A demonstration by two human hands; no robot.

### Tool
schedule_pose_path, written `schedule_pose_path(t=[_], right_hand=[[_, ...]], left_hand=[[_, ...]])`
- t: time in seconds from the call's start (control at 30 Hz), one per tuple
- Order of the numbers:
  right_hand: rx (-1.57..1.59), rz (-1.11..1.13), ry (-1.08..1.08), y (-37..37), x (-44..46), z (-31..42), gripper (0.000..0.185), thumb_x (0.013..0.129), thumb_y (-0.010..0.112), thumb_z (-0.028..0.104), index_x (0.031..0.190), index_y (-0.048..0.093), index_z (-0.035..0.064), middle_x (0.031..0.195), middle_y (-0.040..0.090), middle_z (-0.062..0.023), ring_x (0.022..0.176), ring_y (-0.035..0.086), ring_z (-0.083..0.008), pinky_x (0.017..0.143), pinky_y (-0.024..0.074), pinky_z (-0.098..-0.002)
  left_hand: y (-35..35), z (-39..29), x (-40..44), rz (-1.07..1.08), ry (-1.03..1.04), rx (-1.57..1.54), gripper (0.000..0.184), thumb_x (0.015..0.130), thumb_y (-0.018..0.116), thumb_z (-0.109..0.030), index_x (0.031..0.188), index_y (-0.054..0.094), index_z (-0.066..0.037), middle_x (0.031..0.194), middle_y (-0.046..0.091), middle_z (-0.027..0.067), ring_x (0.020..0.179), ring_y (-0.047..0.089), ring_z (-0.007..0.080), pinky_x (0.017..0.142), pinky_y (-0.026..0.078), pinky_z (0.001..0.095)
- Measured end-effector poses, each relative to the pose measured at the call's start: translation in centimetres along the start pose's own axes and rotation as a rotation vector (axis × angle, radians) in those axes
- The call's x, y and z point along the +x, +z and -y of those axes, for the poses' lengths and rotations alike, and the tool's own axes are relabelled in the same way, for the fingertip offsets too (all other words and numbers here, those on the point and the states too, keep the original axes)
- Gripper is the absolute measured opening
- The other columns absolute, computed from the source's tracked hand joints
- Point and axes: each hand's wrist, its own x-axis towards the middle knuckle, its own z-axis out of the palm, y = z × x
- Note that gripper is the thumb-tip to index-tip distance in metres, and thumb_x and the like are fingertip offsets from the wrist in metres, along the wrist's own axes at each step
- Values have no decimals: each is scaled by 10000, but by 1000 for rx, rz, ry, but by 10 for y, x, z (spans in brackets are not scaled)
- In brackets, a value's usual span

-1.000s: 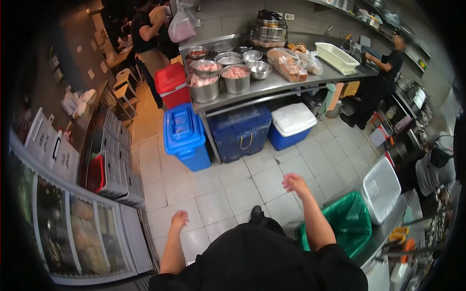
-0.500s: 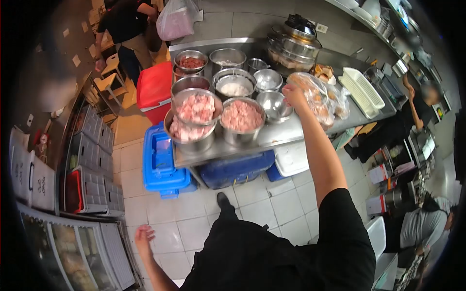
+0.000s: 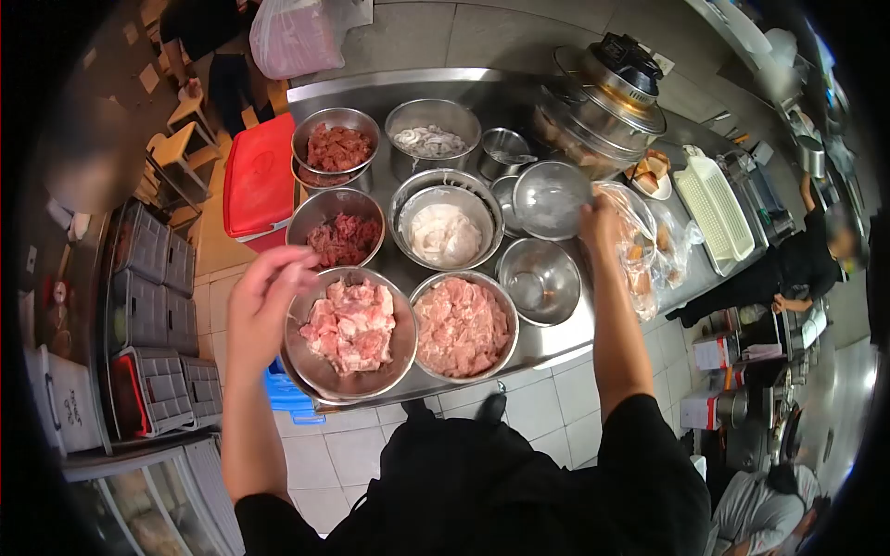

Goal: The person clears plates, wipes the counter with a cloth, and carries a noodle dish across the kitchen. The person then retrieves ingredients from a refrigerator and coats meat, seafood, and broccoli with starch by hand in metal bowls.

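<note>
The right hand (image 3: 601, 222) looks clamped on the right rim of a shiny metal bowl (image 3: 552, 201), though the fingertips are partly hidden. That bowl shows bare metal inside and overlaps a smaller bowl (image 3: 503, 199) just behind it. The left hand's (image 3: 271, 301) grip is free, with fingers apart and a little blurred, beside the left rim of the front meat bowl (image 3: 357, 383); whether it touches the rim cannot be told.

As for how far things are, the front meat bowl and the pan (image 3: 462, 377) just to its right are already filled with pale pink meat (image 3: 464, 322), while the bowl in the right grip and the other shiny bowl (image 3: 540, 283) in front of it hold no food.

The right arm reaches almost straight forward, wrist over the surface (image 3: 573, 335); the left forearm rises steeply, the hand bent inward over the corner.

Farther out, darker red meat (image 3: 345, 239) fills a bowl behind the left hand, and a white mass (image 3: 445, 233) sits in a tub at the middle. Clear bags (image 3: 635, 246) lie right beside the right hand, with a cream rack (image 3: 716, 218) beyond them.
</note>
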Motion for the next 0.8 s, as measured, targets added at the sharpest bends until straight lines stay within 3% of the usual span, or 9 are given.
schedule_pose_path(t=[0.03,0.13,0.23,0.3,0.37,0.47,0.57,0.7,0.8], right_hand=[[160,116,187,-15,2,0,194,814,648,122,944,607,-16,854,663,-160,840,661,-273,745,514,-391],[350,221,161,-56,-9,49,113,831,632,104,880,598,7,788,630,-89,757,618,-166,646,479,-331],[759,436,-122,-46,-16,98,103,851,638,121,822,582,39,741,552,22,715,486,-58,586,402,-258],[795,720,-226,-36,-16,132,279,962,591,308,867,601,46,715,567,-1,616,515,-78,554,418,-248],[1078,1098,-122,10,-8,147,385,1016,462,376,1021,632,30,803,657,-47,613,610,-113,547,487,-238],[74,1111,-908,69,-18,151,407,910,592,333,1290,592,187,1226,628,-145,1110,610,-307,937,486,-430],[-292,1139,-1278,92,-47,155,550,814,645,296,1346,550,190,1275,603,-150,1160,579,-317,980,459,-419],[-267,1227,-1289,113,-37,149,525,789,665,253,1301,586,169,1240,621,-155,1150,585,-316,981,463,-404],[38,1367,-923,111,-2,144,458,806,683,230,1251,618,139,1190,642,-160,1134,598,-296,967,465,-387]], left_hand=[[17,-10,11,-11,-6,9,250,994,520,-165,1160,602,3,1066,669,89,937,639,153,812,504,283],[73,-31,47,221,-154,-23,363,1014,482,-239,1309,483,-26,1180,612,112,961,636,164,790,519,292],[124,-36,70,226,-238,-9,470,1015,465,-254,1416,360,-33,1263,558,133,1008,631,183,765,541,310],[140,-19,84,101,-318,-123,467,983,522,-220,1386,396,-19,1205,593,144,1023,613,192,822,511,337],[114,22,89,-126,-41,94,421,937,488,-111,1345,449,-11,1154,607,147,979,624,193,747,532,321],[57,45,57,-403,-235,-16,398,878,463,-90,1263,540,-19,1081,637,120,883,646,159,539,511,262],[46,13,8,-627,-310,2,409,870,484,-115,1266,542,-31,1077,646,116,853,660,168,562,531,271],[45,-24,-39,-761,-388,53,417,861,470,-105,1262,534,-13,1059,647,119,863,678,200,599,592,309],[32,-26,-47,-753,-406,67,424,856,457,-98,1261,526,7,1069,642,136,883,682,217,605,614,332]])
